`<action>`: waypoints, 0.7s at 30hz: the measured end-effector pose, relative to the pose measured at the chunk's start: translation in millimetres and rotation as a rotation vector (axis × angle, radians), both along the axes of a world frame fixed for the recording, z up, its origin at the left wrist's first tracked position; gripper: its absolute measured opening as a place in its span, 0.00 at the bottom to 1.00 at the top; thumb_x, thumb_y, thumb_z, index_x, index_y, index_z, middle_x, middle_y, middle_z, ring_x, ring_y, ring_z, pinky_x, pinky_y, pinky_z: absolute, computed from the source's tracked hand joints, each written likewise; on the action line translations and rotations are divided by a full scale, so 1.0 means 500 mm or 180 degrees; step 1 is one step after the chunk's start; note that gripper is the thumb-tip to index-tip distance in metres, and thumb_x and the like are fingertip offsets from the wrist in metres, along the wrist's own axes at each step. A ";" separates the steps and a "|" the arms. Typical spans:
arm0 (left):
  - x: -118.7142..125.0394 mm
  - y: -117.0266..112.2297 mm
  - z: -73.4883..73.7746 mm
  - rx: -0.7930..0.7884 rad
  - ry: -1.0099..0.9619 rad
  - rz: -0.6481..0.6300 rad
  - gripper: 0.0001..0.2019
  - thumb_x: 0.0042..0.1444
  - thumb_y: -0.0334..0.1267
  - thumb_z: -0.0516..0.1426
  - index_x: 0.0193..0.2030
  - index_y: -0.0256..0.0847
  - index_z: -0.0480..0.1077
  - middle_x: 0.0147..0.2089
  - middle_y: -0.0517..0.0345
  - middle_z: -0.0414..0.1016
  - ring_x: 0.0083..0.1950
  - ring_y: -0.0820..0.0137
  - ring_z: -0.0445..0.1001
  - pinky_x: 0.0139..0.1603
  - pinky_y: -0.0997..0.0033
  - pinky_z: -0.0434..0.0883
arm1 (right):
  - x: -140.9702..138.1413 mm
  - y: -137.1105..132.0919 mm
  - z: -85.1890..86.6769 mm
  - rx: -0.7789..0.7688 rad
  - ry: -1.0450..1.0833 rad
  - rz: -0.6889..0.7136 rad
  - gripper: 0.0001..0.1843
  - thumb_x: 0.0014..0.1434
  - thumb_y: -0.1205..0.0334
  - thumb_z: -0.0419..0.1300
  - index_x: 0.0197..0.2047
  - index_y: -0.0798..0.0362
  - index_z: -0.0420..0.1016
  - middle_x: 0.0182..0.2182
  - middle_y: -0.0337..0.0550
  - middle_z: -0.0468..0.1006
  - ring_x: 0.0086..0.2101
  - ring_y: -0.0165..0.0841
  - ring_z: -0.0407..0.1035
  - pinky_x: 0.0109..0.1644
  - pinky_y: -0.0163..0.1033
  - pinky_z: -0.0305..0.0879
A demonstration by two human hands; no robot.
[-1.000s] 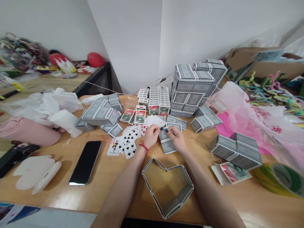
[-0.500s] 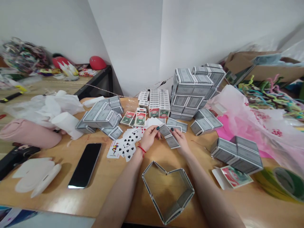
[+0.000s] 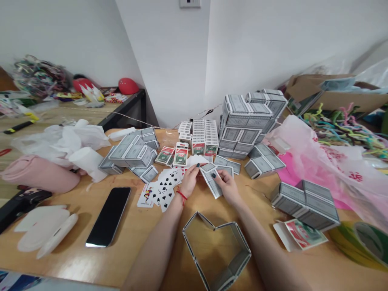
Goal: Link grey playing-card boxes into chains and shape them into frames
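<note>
Working at a wooden table [image 3: 133, 246], facing a tower of grey-backed card blocks [image 3: 245, 121] at the back and a pink plastic bag [image 3: 327, 161] on the right, bearing red print too blurred for reading. Reaching past a heart-shaped card frame [image 3: 234, 267] near the front edge, with a black phone [image 3: 109, 216] lying on the left, face-up spades [image 3: 165, 186] spread beyond it and red-and-green card boxes [image 3: 181, 154] with unreadable labels further back. Pinching a fan of grey-backed cards [image 3: 212, 178] just above the table centre, left hand [image 3: 189, 182] and right hand [image 3: 227, 186] both clamping fingers on its edges.
</note>
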State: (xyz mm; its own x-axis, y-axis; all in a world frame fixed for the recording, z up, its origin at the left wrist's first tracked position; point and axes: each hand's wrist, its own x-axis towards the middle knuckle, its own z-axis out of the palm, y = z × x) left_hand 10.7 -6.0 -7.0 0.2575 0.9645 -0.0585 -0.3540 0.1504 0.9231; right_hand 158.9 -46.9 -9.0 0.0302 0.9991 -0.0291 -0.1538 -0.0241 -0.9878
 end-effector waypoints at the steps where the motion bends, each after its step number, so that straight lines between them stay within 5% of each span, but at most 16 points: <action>1: 0.001 -0.001 0.001 -0.0117 -0.0065 -0.0031 0.18 0.51 0.48 0.54 0.41 0.35 0.71 0.36 0.52 0.75 0.36 0.68 0.73 0.37 0.67 0.71 | -0.001 0.000 -0.001 0.0102 -0.0102 -0.0090 0.15 0.49 0.50 0.61 0.34 0.50 0.67 0.28 0.37 0.72 0.29 0.30 0.65 0.35 0.35 0.60; 8: 0.004 -0.007 0.010 -0.0059 0.0511 0.0005 0.11 0.46 0.43 0.58 0.29 0.36 0.67 0.27 0.60 0.70 0.28 0.72 0.70 0.33 0.68 0.71 | 0.001 -0.008 0.013 0.0307 -0.0348 -0.0025 0.11 0.51 0.53 0.58 0.36 0.49 0.67 0.31 0.39 0.72 0.33 0.33 0.65 0.39 0.37 0.61; 12: 0.004 -0.007 0.007 0.0465 0.1297 0.0037 0.10 0.52 0.42 0.53 0.28 0.37 0.67 0.25 0.61 0.68 0.27 0.73 0.66 0.31 0.72 0.66 | 0.005 -0.008 0.022 0.0317 -0.0155 0.0096 0.14 0.48 0.54 0.59 0.39 0.49 0.68 0.32 0.40 0.73 0.35 0.35 0.66 0.42 0.39 0.61; 16: 0.010 -0.013 0.004 0.1228 0.2286 -0.0003 0.10 0.55 0.37 0.49 0.28 0.38 0.67 0.26 0.60 0.68 0.29 0.73 0.64 0.31 0.74 0.61 | 0.011 0.002 0.010 0.0147 -0.0456 -0.0152 0.12 0.49 0.53 0.60 0.34 0.52 0.71 0.28 0.39 0.72 0.29 0.31 0.64 0.35 0.36 0.60; 21: 0.014 -0.019 0.004 0.1532 0.2642 -0.0171 0.10 0.55 0.35 0.48 0.27 0.38 0.67 0.24 0.61 0.66 0.27 0.73 0.61 0.29 0.74 0.57 | 0.021 0.007 0.000 -0.0423 -0.0342 0.0106 0.13 0.45 0.53 0.62 0.27 0.54 0.70 0.19 0.35 0.68 0.21 0.26 0.60 0.24 0.33 0.57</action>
